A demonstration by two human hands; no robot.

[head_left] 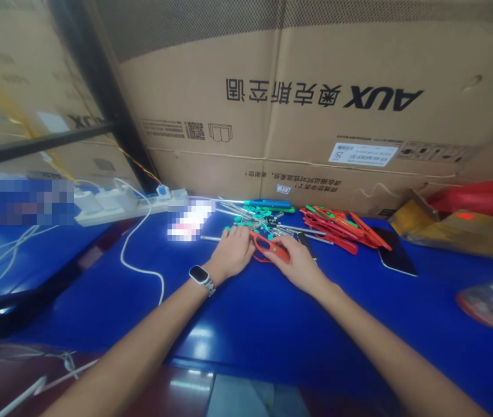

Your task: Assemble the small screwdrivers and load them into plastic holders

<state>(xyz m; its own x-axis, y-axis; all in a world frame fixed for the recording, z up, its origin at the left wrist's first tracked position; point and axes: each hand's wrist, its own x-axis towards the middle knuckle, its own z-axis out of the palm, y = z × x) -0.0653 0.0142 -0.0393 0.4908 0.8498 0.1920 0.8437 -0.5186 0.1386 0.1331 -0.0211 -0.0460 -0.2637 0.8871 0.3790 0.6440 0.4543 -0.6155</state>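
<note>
- Right hand: its grip is clamped on an orange casing, thumb and fingers on its right part.
- Left hand: its fingers are curled at the casing's left end; whether this grip is clamped on it I cannot tell. A watch circles the wrist.
- Orange casing: between both hands, over the blue worktop.
- Thin metal rods and small green parts lie heaped just beyond the hands.
- Red and orange casings lie piled to the right, with a dark phone just beside them.
- Cardboard with upside-down print stands behind.
</note>
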